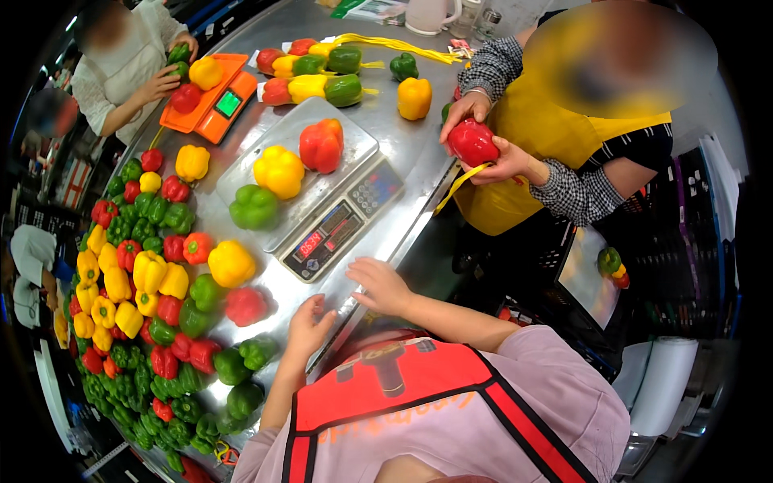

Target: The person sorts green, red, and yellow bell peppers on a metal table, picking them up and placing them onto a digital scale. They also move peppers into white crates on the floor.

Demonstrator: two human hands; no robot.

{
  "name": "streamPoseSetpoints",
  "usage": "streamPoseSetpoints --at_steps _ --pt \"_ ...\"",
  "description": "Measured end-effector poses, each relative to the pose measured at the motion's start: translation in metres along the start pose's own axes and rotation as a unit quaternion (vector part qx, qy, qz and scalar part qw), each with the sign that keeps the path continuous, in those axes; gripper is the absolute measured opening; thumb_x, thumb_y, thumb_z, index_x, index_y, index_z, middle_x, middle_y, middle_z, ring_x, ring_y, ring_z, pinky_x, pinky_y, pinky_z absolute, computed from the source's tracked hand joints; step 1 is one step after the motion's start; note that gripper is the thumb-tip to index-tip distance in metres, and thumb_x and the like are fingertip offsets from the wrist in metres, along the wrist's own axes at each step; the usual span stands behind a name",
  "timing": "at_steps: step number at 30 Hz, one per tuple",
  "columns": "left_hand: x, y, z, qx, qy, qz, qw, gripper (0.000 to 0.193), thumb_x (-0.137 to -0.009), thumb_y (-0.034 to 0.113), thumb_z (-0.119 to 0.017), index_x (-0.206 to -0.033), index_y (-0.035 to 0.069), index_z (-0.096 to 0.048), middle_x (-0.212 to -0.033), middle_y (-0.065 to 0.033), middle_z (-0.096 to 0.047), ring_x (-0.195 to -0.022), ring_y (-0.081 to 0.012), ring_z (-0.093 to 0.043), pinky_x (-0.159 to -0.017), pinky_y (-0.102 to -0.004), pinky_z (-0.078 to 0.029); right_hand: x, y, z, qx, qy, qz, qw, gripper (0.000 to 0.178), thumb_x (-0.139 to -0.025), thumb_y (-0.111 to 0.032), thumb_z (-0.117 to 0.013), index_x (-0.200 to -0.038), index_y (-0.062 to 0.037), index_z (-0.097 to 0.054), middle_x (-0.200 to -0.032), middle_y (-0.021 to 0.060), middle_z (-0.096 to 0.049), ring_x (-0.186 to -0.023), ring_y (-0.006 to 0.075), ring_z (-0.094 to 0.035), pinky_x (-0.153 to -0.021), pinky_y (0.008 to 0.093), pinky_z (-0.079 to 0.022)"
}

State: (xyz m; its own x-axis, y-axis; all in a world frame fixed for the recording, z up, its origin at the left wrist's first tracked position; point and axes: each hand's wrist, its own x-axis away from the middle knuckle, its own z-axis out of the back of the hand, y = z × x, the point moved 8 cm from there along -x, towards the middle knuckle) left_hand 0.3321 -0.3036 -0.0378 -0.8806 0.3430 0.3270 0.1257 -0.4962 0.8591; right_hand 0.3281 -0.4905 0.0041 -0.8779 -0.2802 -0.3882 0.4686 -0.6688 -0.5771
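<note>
My left hand (310, 328) is empty, fingers apart, just above the table's near edge. To its left lies a red bell pepper (245, 307), slightly blurred. My right hand (380, 286) is also empty and spread, close to the near side of the digital scale (324, 240), whose red display is lit. On the scale's steel plate (278, 141) sit three bell peppers, apart from my hands: green (254, 207), yellow (279, 172) and red (321, 146).
Loose peppers (133, 278) heap along the left. A co-worker at right holds a red pepper (473, 142) and yellow tape; another person handles green peppers at an orange scale (217, 98). Tricolour pepper packs (314, 90) and a pitcher (427, 14) stand at the back.
</note>
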Motion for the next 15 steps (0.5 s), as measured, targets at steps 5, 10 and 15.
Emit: streamPoseSetpoints --at_steps 5,10,15 --pt "-0.003 0.023 -0.014 -0.242 -0.023 -0.122 0.962 0.047 -0.072 0.025 -0.074 -0.111 0.002 -0.060 -0.106 -0.0184 -0.061 -0.096 -0.0349 -0.059 -0.084 -0.0397 -0.049 0.018 0.009 -0.015 0.010 -0.015 0.018 1.000 0.045 -0.073 -0.018 -0.069 -0.115 -0.0062 -0.057 -0.121 0.0116 -0.056 -0.117 0.0318 -0.051 -0.092 0.0433 -0.043" --pt "-0.011 0.018 -0.014 -0.237 -0.004 -0.093 0.967 0.043 -0.072 0.025 -0.074 -0.108 0.004 -0.061 -0.100 -0.0168 -0.060 -0.093 -0.0335 -0.060 -0.080 -0.0398 -0.050 0.018 0.009 -0.010 0.019 0.006 0.017 1.000 0.046 -0.072 -0.018 -0.069 -0.115 -0.0068 -0.058 -0.121 0.0104 -0.056 -0.117 0.0306 -0.051 -0.090 0.0423 -0.044" --pt "-0.019 0.009 -0.015 -0.230 -0.014 -0.087 0.969 0.043 -0.072 0.026 -0.075 -0.106 0.004 -0.061 -0.098 -0.0161 -0.060 -0.088 -0.0298 -0.062 -0.076 -0.0375 -0.052 0.017 0.008 -0.007 0.018 0.014 0.013 1.000 0.046 -0.072 -0.018 -0.069 -0.115 -0.0064 -0.058 -0.121 0.0104 -0.056 -0.116 0.0304 -0.052 -0.090 0.0420 -0.044"
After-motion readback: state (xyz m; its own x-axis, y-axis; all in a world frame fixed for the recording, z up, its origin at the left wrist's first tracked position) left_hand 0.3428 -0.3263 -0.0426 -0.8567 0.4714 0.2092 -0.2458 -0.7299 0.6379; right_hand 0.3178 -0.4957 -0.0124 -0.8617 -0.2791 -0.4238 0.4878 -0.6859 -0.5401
